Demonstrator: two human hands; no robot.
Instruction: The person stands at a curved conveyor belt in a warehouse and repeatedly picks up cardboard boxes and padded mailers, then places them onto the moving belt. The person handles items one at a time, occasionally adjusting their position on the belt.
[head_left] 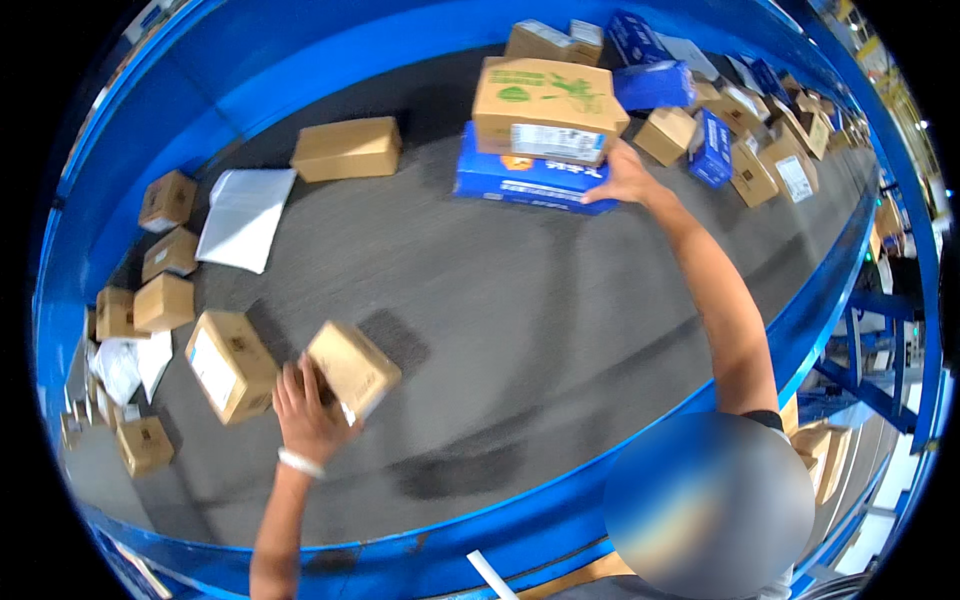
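Observation:
My left hand [308, 408] holds the left end of a small cardboard box [355, 365]. The box is tilted, and a dark shadow lies beside it on the belt. Close to my fingers rests a larger cardboard box [232, 365] with a white label. My right hand [632, 178] is at the right end of two stacked boxes, its thumb on the lower blue box [530, 180]. On top of that sits a brown cardboard box [545, 105] with green print and a white label. The fingers of my right hand are partly hidden behind the stack.
A dark conveyor belt [480, 320] curves between blue side walls [250, 80]. Cardboard boxes [165, 303] and a white mailer bag [245, 218] lie left; a long box [347, 148] lies at the back. Several boxes [752, 172] crowd the far right. A blurred round patch hides the lower right.

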